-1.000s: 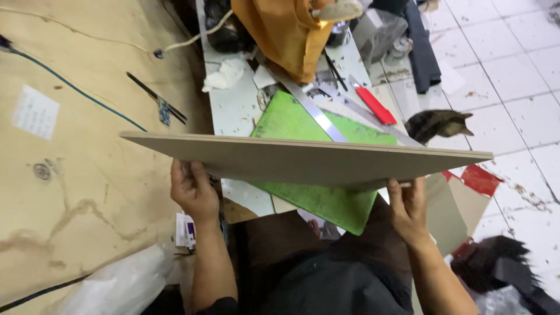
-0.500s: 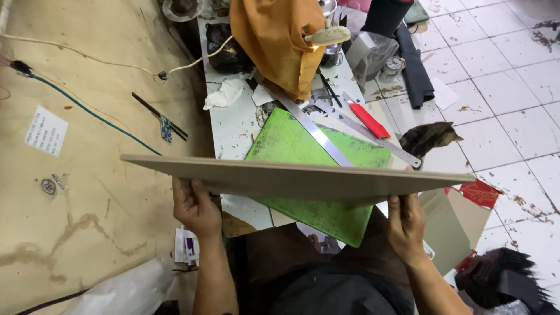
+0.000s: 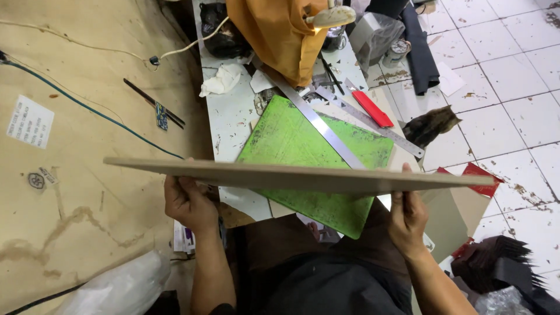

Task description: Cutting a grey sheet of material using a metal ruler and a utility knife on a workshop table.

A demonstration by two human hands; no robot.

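I hold a large flat tan board (image 3: 291, 175) almost edge-on at chest height, over my lap. My left hand (image 3: 188, 201) grips it from below near its left part, and my right hand (image 3: 407, 216) grips its underside near the right end. Beyond the board a green cutting mat (image 3: 303, 146) lies on a narrow white worktable (image 3: 230, 122). A long steel ruler (image 3: 321, 125) rests diagonally across the mat.
An orange-brown cloth (image 3: 280, 32) drapes over something at the table's far end. A second ruler (image 3: 379, 125), a red cutter (image 3: 373, 109) and crumpled white paper (image 3: 220, 79) lie on the table. Brown board (image 3: 70, 146) with cables is left; tiled floor (image 3: 513, 76) right.
The board has tipped closer to edge-on and sits a little lower in view. The view has shifted, showing more of the green mat and table. Both hands keep their grip.
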